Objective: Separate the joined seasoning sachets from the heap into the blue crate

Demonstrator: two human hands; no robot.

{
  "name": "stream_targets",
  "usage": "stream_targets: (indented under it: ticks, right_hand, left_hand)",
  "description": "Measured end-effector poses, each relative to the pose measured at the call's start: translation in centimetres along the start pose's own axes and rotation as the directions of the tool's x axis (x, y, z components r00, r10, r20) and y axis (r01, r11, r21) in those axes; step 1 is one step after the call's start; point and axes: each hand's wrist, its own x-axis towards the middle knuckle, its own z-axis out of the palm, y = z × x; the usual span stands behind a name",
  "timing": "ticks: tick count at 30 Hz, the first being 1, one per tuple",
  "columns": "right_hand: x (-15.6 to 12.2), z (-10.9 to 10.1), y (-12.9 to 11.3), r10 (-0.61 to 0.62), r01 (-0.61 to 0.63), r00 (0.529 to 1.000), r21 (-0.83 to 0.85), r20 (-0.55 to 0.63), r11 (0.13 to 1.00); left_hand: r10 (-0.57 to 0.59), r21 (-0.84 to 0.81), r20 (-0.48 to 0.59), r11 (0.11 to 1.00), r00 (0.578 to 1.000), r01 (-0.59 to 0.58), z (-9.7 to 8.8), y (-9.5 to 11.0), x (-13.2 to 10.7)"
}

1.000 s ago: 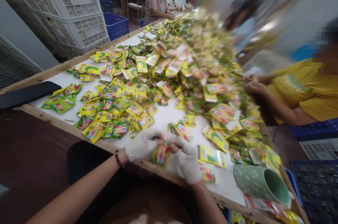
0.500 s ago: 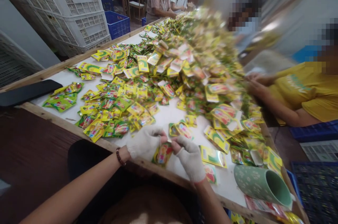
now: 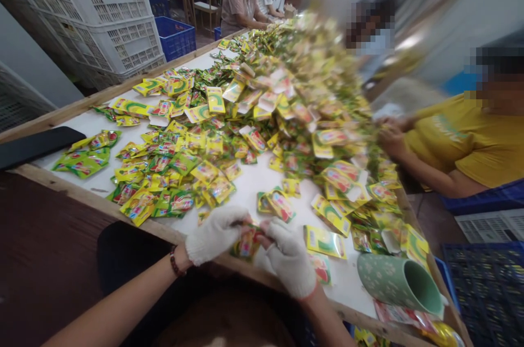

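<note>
Head view shows the left hand (image 3: 213, 233) and right hand (image 3: 289, 257) (both in white gloves) pinching 1 small sachet (image 3: 246, 243) between them at the near edge of the tabletop (image 3: 262, 178), beside a green mug (image 3: 395, 283) lying on its side.

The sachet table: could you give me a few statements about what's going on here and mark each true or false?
1. Both hands, the left hand and the right hand, wear white gloves. True.
2. The hands hold one small sachet between them. True.
3. The green mug stands upright. False: it lies on its side, its mouth toward the table's right edge.
4. The black phone lies on top of the big sachet heap. False: it lies apart at the table's left edge.
5. The person in the yellow shirt sits on the right side. True.
</note>
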Motion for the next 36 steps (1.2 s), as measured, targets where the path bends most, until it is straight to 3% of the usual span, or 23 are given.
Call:
stream_targets:
  ticks: [4, 7, 8, 10, 12, 14, 16, 20, 24, 26, 28, 30, 33, 36]
  right_hand:
    - [0.7, -0.4, 0.4, 0.223, -0.213, 0.973, 0.146, -0.058, 0.966]
    - [1.9, -2.1, 1.4, 0.393, -0.331, 0.908, 0.323, -0.147, 0.886]
    - [2.4, -2.8, 1.9, 0.421, -0.342, 0.887, 0.344, -0.189, 0.874]
    - [3.5, -4.2, 3.2, 0.418, -0.352, 0.876, 0.275, -0.239, 0.895]
    - [4.7, -5.4, 4.5, 0.359, -0.359, 0.895, 0.051, -0.264, 0.932]
    - [6.0, -6.3, 5.6, 0.318, -0.385, 0.907, -0.238, -0.276, 0.891]
    - [7.4, -6.8, 6.4, 0.341, -0.440, 0.893, -0.418, -0.292, 0.795]
    - [9.6, -6.9, 7.4, 0.442, -0.524, 0.852, -0.457, -0.282, 0.719]
    - [9.8, -6.7, 7.8, 0.465, -0.540, 0.841, -0.382, -0.276, 0.750]
    - [9.5, -6.9, 7.8, 0.446, -0.524, 0.847, -0.311, -0.289, 0.793]
    - [9.1, -7.2, 7.6, 0.405, -0.478, 0.862, -0.228, -0.303, 0.848]
    - [8.8, -7.6, 7.0, 0.364, -0.426, 0.877, -0.156, -0.313, 0.891]
    - [8.2, -8.1, 5.7, 0.349, -0.366, 0.882, 0.008, -0.317, 0.931]
    - [7.3, -8.4, 4.3, 0.380, -0.317, 0.875, 0.237, -0.301, 0.918]
  left_hand:
    - [-0.043, -0.039, -0.121, 0.999, 0.992, 0.039, 1.6, -0.2, 0.8]
    - [0.111, 0.050, -0.259, 0.994, 0.960, -0.101, 2.6, 0.5, 1.9]
    - [0.220, 0.139, -0.257, 0.972, 0.941, -0.189, 2.9, 0.9, 2.3]
    - [0.407, 0.339, -0.133, 0.875, 0.904, -0.344, 3.6, 1.6, 3.2]
    - [0.463, 0.487, 0.017, 0.770, 0.886, -0.411, 4.2, 2.1, 4.1]
    - [0.434, 0.576, 0.081, 0.715, 0.897, -0.398, 4.7, 2.6, 4.6]
    - [0.408, 0.604, 0.078, 0.707, 0.910, -0.369, 5.0, 3.0, 4.9]
    - [0.365, 0.614, -0.019, 0.739, 0.931, -0.277, 4.1, 2.9, 5.0]
    - [0.133, 0.651, -0.126, 0.759, 0.983, -0.019, 0.5, 1.0, 6.4]
    - [-0.008, 0.659, -0.170, 0.742, 0.985, 0.120, -1.7, -0.2, 7.8]
    - [-0.046, 0.656, -0.193, 0.737, 0.980, 0.164, -3.3, -1.1, 9.5]
    - [-0.049, 0.642, -0.198, 0.749, 0.979, 0.167, -3.8, -1.6, 11.5]
    - [-0.046, 0.592, -0.204, 0.790, 0.978, 0.161, -3.0, -1.2, 14.3]
    - [-0.052, 0.504, -0.254, 0.845, 0.966, 0.178, -2.2, -0.5, 16.3]
